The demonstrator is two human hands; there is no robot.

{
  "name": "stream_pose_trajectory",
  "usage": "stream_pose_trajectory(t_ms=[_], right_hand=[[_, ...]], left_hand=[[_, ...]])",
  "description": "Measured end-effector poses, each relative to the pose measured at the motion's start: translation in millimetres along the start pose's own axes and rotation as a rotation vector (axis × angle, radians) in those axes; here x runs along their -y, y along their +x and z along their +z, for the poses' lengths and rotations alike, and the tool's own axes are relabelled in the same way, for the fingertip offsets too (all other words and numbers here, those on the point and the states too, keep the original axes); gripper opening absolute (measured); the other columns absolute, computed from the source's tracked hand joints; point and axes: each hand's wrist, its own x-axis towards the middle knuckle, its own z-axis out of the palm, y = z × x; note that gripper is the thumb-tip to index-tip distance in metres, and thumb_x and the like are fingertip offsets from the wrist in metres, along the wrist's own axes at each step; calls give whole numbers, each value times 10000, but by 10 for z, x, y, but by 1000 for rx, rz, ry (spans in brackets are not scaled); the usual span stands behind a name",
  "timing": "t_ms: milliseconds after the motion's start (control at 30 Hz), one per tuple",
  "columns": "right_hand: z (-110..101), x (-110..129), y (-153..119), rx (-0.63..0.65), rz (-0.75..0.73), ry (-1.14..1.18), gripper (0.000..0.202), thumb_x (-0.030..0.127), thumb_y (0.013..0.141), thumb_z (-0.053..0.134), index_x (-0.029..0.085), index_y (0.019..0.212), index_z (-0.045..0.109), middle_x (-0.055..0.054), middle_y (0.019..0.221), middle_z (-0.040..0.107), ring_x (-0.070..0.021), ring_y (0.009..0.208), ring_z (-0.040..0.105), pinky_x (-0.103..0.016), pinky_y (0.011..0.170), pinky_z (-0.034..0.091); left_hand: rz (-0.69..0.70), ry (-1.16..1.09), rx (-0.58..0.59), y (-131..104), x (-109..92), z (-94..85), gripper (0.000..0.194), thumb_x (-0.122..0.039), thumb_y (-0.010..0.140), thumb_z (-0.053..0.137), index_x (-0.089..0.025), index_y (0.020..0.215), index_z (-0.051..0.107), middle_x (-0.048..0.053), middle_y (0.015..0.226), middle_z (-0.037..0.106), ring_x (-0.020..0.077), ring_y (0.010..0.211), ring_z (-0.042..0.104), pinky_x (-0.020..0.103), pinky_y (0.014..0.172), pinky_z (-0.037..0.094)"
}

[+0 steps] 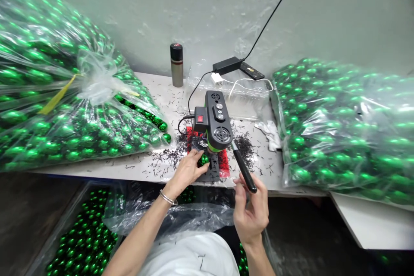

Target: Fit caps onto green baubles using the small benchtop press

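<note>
A small black machine (219, 116) with round vents and buttons on top stands on the table. My left hand (190, 167) pinches a shiny green bauble (203, 159) between thumb and fingers, beneath the front of the machine's head. My right hand (251, 211) is at the end of the machine's black lever handle (245, 170), which slants down towards me; its fingers curl loosely about the grip. Under the machine, a dark base plate (212, 173) sits over a red sheet (224, 164). The bauble's underside is hidden by my fingers.
Large clear bags of green baubles stand left (74, 138) and right (336, 125). Black scraps (244, 146) litter the table. Behind are a bottle (177, 67), a power adapter (228, 65) and a plastic tray (249, 105). An open bag (84, 228) of baubles lies below the table edge.
</note>
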Motion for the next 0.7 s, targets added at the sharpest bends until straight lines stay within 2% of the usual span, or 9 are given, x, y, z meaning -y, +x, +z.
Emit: stream_pose_trajectory(t_ms=[100,167,267,333,400,500,600,700], right_hand=[[2,-4,87,-23,-36,22,429,60,864,561,209,1263,617,-103,1160,656,-231,1105,645,-388,864,621],[16,12,165,-46,-65,67,487,77,860,578,206,1329,567,-119,1205,632,-235,1141,624,-352,805,635],[39,63,312,-65,-106,147,540,204,884,606,198,1409,481,-152,1290,571,-255,1133,624,-336,692,639],[54,110,431,-62,-167,172,490,291,912,578,179,1384,505,-158,1268,584,-257,1092,638,-338,653,626],[79,153,543,-35,-228,187,369,301,936,538,162,1275,586,-139,1172,639,-233,1028,655,-330,658,605],[163,157,617,32,-229,237,132,189,938,509,174,959,638,-56,896,682,-162,851,662,-289,657,545],[305,54,518,31,-225,260,208,130,935,466,188,747,532,3,709,599,-105,657,575,-258,597,457],[455,-111,315,-9,-272,227,267,170,967,398,196,719,493,-5,728,584,-106,650,561,-293,659,480]], left_hand=[[38,24,-115,-58,24,128,374,-338,927,606,-182,1267,608,98,1139,667,240,960,672,345,841,551],[89,14,-184,-97,50,201,366,-347,943,599,-182,1269,601,110,1162,672,251,1028,663,362,896,539],[114,-9,-253,-131,92,253,334,-377,949,599,-186,1221,627,121,1145,687,266,1045,655,409,930,516],[107,-5,-257,-136,111,250,323,-398,943,607,-188,1186,646,123,1133,691,272,1035,649,431,922,503],[114,1,-238,-131,117,231,324,-402,934,623,-178,1165,658,123,1118,692,272,1025,640,434,913,489],[129,-12,-222,-120,115,202,325,-388,923,644,-160,1153,665,122,1101,694,268,1009,632,426,904,475],[115,-34,-216,-112,113,194,331,-380,911,664,-163,1162,665,117,1107,694,266,1009,629,420,902,467],[97,-52,-194,-110,119,200,321,-380,908,669,-180,1160,666,108,1098,696,265,1014,628,417,905,463]])
